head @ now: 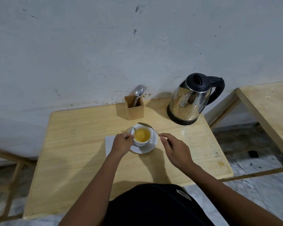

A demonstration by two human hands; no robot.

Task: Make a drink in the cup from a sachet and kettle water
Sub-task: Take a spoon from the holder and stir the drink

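A white cup (pixel 143 142) full of yellow liquid stands on a white saucer (pixel 151 147) in the middle of the wooden table (pixel 82 160). My left hand (pixel 122 143) grips the cup's handle on its left side. My right hand (pixel 175 149) pinches the handle of a metal spoon (pixel 148 125), whose bowl hovers over the far rim of the cup, out of the liquid. The steel kettle (pixel 190 99) with a black lid and handle sits at the table's back right. No sachet shows.
A wooden holder (pixel 135 108) with a spoon and fork stands behind the cup near the wall. A white napkin (pixel 109 144) lies under my left hand. A second wooden table (pixel 271 108) is at the right, with floor between.
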